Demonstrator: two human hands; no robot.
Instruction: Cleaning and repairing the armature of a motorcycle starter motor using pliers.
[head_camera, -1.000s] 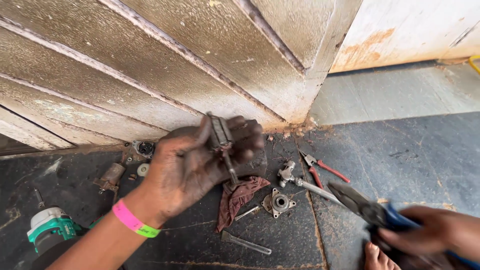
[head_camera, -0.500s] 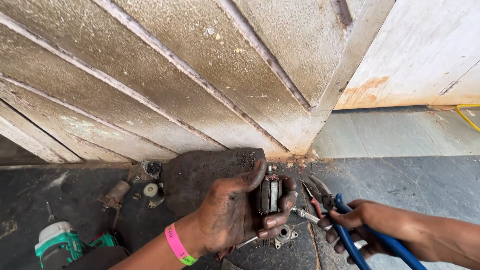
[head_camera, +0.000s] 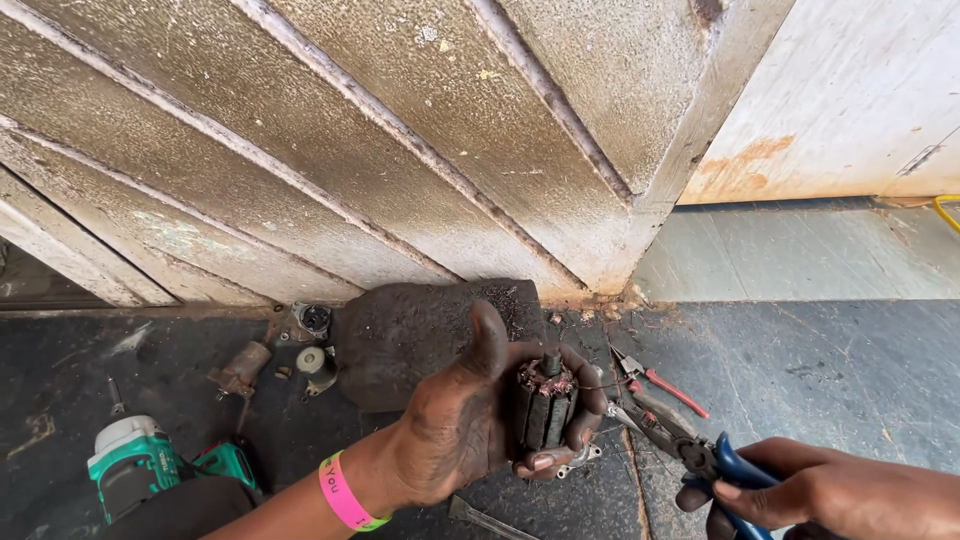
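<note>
My left hand (head_camera: 470, 425), greasy and with a pink wristband, grips a small motor armature (head_camera: 543, 405) upright, its dark slotted core and short shaft showing between the fingers. My right hand (head_camera: 830, 492) at the lower right holds blue-handled pliers (head_camera: 680, 440); their jaws point left and reach close to the armature's right side. Whether the jaws touch it I cannot tell.
On the dark floor lie red-handled pliers (head_camera: 665, 383), a dark block (head_camera: 420, 335), small metal parts (head_camera: 315, 360), a rusty piece (head_camera: 240, 368) and a green cordless drill (head_camera: 140, 462). A grimy ribbed metal door (head_camera: 400, 150) stands just behind.
My left hand lowered from the floor parts toward me and turned the armature upright. My right hand brought the blue pliers in from the right, up to the armature.
</note>
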